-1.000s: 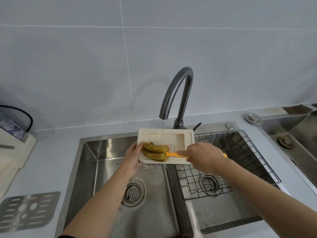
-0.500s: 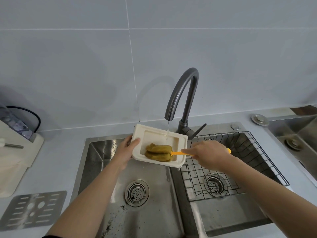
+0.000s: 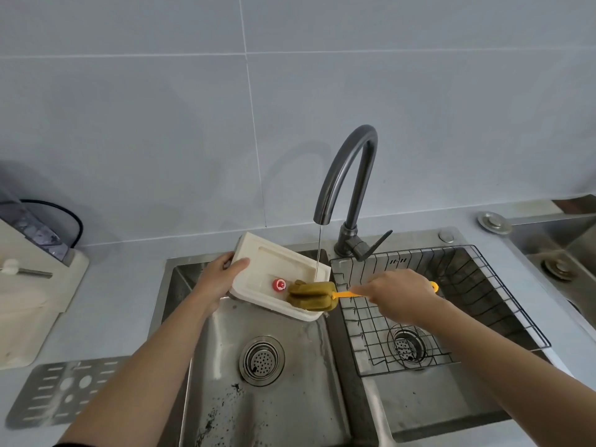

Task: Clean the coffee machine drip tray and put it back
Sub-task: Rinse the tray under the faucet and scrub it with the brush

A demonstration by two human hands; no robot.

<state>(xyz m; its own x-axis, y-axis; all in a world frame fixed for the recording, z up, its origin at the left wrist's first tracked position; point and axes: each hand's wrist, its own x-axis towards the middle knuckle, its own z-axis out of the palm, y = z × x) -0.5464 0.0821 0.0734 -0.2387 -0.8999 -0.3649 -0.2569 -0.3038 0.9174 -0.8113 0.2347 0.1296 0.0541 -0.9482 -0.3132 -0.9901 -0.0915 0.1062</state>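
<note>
The cream drip tray [image 3: 258,267] hangs tilted over the left sink basin [image 3: 264,391], its right corner lowest. My left hand [image 3: 221,275] grips its left edge, thumb on the rim. My right hand [image 3: 396,293] holds the yellow handle of a sponge brush [image 3: 311,296], whose olive head lies in the tray's lower right corner. A small red float [image 3: 279,284] shows inside the tray beside the sponge. A thin stream of water from the dark faucet [image 3: 350,175] lands on the tray's right rim.
A black wire rack [image 3: 451,304] sits in the right basin. The metal drip tray grate [image 3: 58,390] lies on the counter at lower left, in front of the cream coffee machine [image 3: 29,295]. Another sink [image 3: 561,250] is at far right.
The tray has tilted further down to the right and the sponge head has slid into its lower right corner, uncovering the red float. Both hands keep their hold.
</note>
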